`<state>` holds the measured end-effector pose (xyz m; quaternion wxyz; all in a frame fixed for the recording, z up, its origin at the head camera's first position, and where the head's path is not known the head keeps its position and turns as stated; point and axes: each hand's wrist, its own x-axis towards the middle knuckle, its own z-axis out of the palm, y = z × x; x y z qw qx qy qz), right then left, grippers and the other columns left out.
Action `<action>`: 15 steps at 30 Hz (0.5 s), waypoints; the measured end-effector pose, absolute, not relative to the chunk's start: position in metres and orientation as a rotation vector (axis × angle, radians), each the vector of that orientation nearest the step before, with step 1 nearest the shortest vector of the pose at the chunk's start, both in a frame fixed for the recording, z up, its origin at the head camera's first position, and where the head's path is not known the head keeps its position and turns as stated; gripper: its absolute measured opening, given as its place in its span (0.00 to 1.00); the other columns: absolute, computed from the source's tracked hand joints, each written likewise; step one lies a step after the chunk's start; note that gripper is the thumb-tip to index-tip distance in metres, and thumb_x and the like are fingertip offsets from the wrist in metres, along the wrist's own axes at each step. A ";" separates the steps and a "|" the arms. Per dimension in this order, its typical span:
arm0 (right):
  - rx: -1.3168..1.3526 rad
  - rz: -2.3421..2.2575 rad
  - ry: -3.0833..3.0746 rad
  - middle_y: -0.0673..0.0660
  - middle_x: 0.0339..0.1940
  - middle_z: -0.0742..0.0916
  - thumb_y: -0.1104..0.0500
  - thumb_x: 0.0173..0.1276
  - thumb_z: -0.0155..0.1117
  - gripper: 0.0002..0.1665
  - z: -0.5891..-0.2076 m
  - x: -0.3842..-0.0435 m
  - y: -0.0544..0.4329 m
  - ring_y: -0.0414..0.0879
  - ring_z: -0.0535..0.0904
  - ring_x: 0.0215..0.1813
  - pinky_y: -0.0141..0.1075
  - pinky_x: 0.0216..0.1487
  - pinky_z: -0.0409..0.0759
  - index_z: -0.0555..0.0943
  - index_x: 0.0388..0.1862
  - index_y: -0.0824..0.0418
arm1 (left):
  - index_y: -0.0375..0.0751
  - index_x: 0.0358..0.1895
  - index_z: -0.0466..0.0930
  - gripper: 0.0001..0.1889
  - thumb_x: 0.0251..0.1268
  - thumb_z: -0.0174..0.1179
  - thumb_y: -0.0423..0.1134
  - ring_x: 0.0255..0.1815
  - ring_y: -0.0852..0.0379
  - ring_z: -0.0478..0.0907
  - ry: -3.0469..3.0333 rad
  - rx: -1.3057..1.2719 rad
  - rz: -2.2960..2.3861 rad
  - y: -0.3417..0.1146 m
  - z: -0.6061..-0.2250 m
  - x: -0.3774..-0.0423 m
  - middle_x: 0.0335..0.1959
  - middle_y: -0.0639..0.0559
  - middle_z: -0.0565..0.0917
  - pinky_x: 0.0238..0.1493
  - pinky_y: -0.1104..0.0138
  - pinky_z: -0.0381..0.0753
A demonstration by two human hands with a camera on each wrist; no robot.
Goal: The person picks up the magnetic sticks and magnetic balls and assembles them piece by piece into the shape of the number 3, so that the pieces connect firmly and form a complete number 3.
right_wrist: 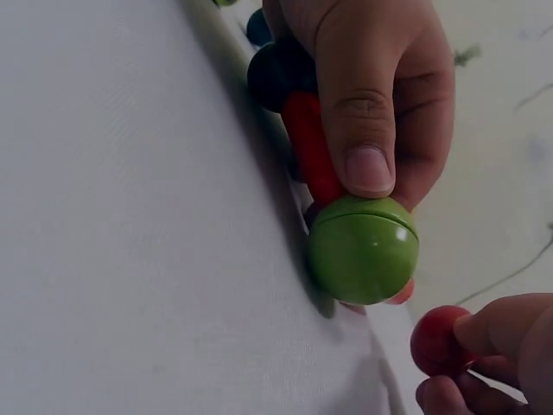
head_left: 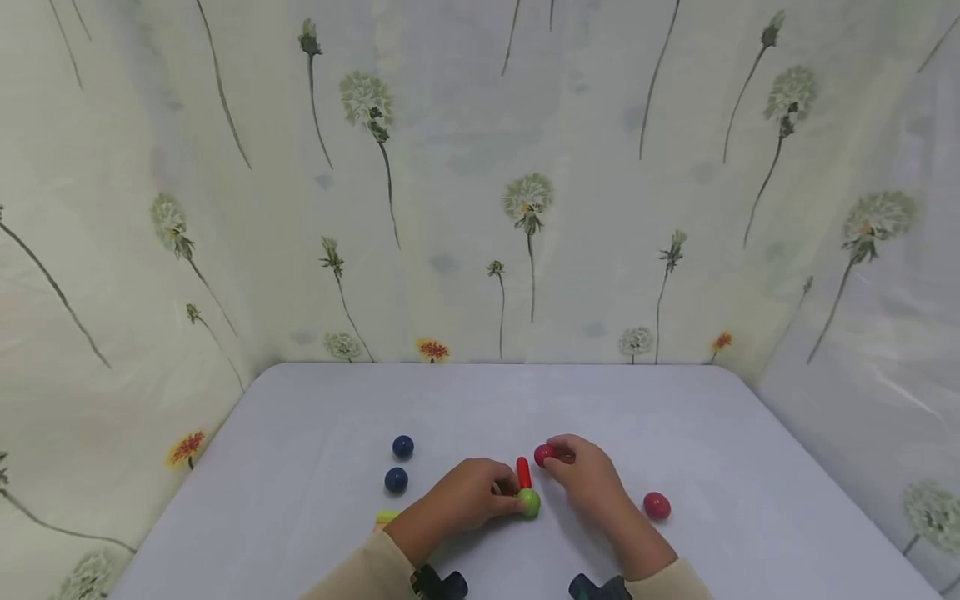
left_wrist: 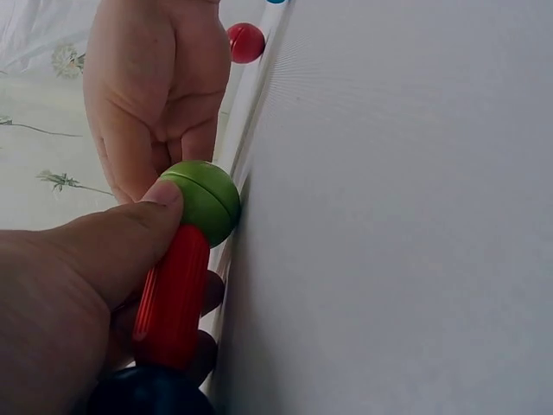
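My left hand (head_left: 471, 493) grips a red rod (left_wrist: 173, 294) with a grooved green ball (left_wrist: 203, 201) at one end; the thumb presses against the ball. At the rod's other end sits a dark blue ball (right_wrist: 278, 76), which the hand covers in the head view. There, a red rod (head_left: 523, 472) also points away from the green ball toward the back. Just to the right, my right hand (head_left: 591, 482) pinches a small red ball (right_wrist: 439, 340) between thumb and fingers, beside the rod's far end and apart from the green ball.
Two dark blue balls (head_left: 402, 447) lie on the white table (head_left: 315, 433) left of my left hand. A yellow-green piece (head_left: 386, 517) shows partly behind the left forearm. Another red ball (head_left: 657, 506) lies right of my right wrist. A flower-patterned curtain (head_left: 450, 208) stands behind the table.
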<state>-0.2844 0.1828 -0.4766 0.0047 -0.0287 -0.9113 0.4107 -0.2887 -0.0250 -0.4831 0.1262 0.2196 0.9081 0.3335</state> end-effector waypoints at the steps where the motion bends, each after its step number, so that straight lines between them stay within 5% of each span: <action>1: -0.087 1.283 -2.858 0.56 0.55 0.89 0.57 0.73 0.68 0.21 -0.477 -0.286 0.181 0.53 0.84 0.59 0.51 0.59 0.85 0.82 0.63 0.59 | 0.55 0.35 0.88 0.07 0.62 0.76 0.49 0.32 0.63 0.75 2.644 0.642 0.973 -0.025 -0.484 -0.289 0.28 0.65 0.82 0.38 0.67 0.76; 15: -0.093 1.279 -2.883 0.58 0.59 0.87 0.59 0.75 0.66 0.21 -0.482 -0.302 0.165 0.56 0.83 0.62 0.54 0.62 0.83 0.82 0.64 0.58 | 0.55 0.37 0.89 0.06 0.62 0.76 0.48 0.32 0.65 0.76 2.641 0.689 0.991 -0.028 -0.484 -0.289 0.28 0.66 0.83 0.37 0.69 0.76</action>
